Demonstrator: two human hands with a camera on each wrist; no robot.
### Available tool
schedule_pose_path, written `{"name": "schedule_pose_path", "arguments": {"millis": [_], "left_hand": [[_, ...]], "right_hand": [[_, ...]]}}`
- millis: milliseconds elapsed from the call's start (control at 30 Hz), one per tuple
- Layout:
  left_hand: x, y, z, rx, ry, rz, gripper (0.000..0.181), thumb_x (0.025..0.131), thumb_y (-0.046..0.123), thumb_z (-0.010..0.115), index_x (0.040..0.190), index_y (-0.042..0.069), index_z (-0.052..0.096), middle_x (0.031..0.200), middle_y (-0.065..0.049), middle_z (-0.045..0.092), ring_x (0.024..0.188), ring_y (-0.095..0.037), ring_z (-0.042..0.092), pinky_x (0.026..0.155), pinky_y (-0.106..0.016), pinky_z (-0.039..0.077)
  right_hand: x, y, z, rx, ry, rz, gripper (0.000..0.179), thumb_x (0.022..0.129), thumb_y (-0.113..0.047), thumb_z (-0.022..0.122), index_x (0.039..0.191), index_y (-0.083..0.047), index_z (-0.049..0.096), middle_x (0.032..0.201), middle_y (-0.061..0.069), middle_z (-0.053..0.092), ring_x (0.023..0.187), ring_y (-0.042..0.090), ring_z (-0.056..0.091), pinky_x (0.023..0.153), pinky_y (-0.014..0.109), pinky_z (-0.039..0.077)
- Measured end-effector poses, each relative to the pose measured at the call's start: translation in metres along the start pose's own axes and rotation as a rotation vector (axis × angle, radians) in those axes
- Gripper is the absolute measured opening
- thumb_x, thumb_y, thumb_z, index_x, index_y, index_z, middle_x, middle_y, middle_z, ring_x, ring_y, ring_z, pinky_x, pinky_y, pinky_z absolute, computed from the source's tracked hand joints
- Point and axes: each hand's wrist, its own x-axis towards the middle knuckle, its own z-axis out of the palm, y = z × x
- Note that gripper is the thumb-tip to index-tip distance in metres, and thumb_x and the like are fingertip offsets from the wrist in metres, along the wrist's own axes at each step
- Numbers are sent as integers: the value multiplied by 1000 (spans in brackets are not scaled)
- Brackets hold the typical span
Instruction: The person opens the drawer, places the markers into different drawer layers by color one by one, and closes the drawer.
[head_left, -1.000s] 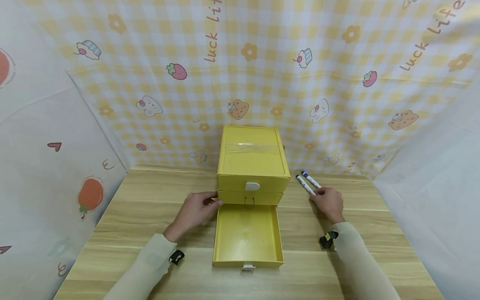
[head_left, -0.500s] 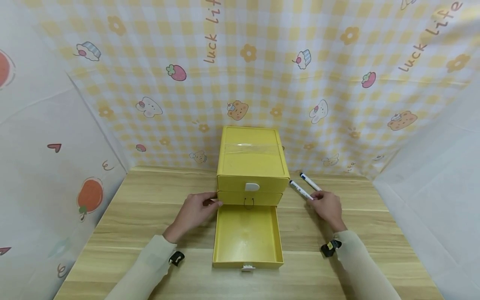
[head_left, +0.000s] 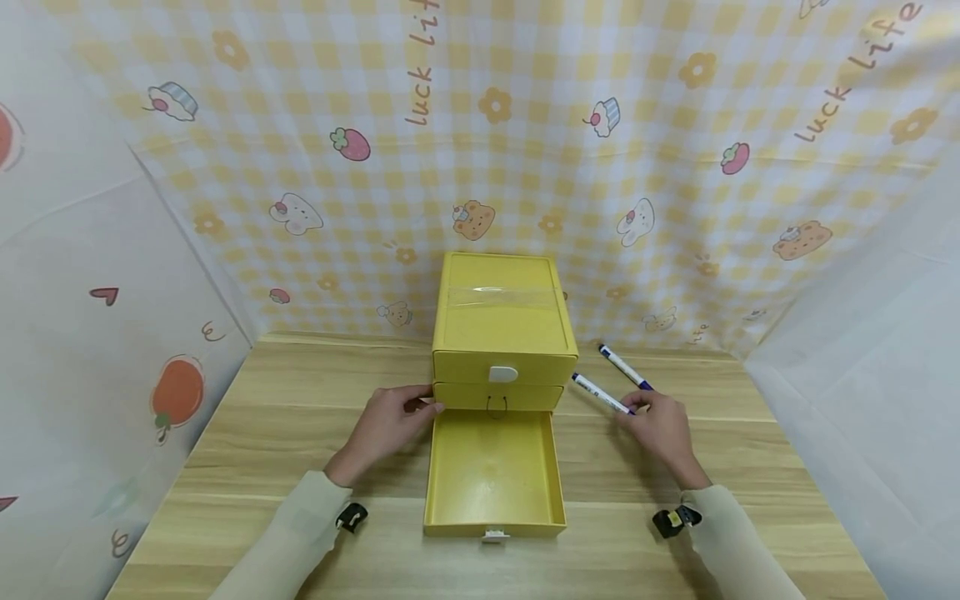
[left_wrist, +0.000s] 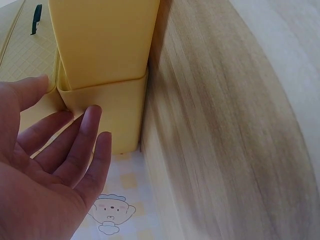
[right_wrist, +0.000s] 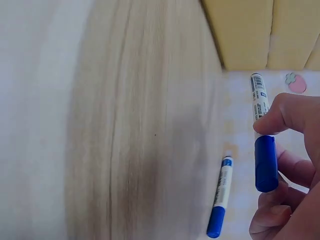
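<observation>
A yellow drawer box [head_left: 498, 304] stands mid-table with its bottom drawer [head_left: 495, 475] pulled out, the drawer's floor bare. My left hand [head_left: 386, 429] grips the box's left front edge, thumb on the front and fingertips at the side wall [left_wrist: 107, 110]. To the right of the box, my right hand [head_left: 660, 429] pinches a white marker [head_left: 602, 394] between thumb and fingers. In the right wrist view its blue cap [right_wrist: 266, 165] points back toward the palm. A second blue-capped marker [head_left: 626, 367] lies on the table just behind that hand.
A white tab [head_left: 503, 374] marks the upper drawer, a thin cord loop [head_left: 497, 407] the middle one. The open drawer's white handle [head_left: 495, 536] faces the front. Behind the wooden table [head_left: 315, 367] hangs a yellow checked cloth [head_left: 510, 158].
My right hand has drawn the held marker left and toward me, apart from the other marker, whose blue cap now shows. The left hand keeps its place at the box.
</observation>
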Motion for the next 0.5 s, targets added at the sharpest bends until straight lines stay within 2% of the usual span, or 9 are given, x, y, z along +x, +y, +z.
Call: {"name": "schedule_pose_path", "arguments": {"millis": [300, 500], "left_hand": [[0, 1, 0, 3, 0, 4, 37, 105, 21, 78, 127, -8, 77, 115, -20, 81, 97, -30, 81, 83, -45, 68], [0, 1, -1, 1, -4, 1, 37, 106, 22, 78, 128, -8, 77, 117, -20, 80, 98, -30, 81, 84, -45, 68]], "right_hand": [[-19, -9, -10, -35, -10, -106, 10, 85, -4, 88, 92, -6, 80, 83, 3, 74, 50, 10, 40, 44, 25, 33], [-33, -19, -15, -45, -5, -159, 15, 81, 0, 87, 91, -8, 80, 80, -1, 72, 50, 7, 36, 44, 24, 32]]}}
